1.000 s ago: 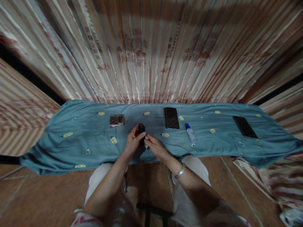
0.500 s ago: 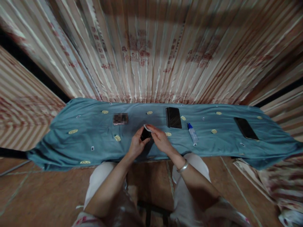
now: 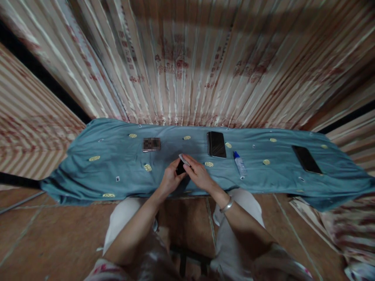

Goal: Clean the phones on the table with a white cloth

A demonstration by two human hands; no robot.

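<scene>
Pale cloth (image 3: 183,158) moved up; right hand (image 3: 199,174) pinches it against black object (image 3: 180,168) finger-clamped in left hand (image 3: 170,178).

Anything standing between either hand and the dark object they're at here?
For the left hand, nothing visible: it grips the dark object directly. For the right hand, a pale piece, probably cloth, sits at its fingers by the object's upper edge; whether it fully separates them is hidden.
</scene>
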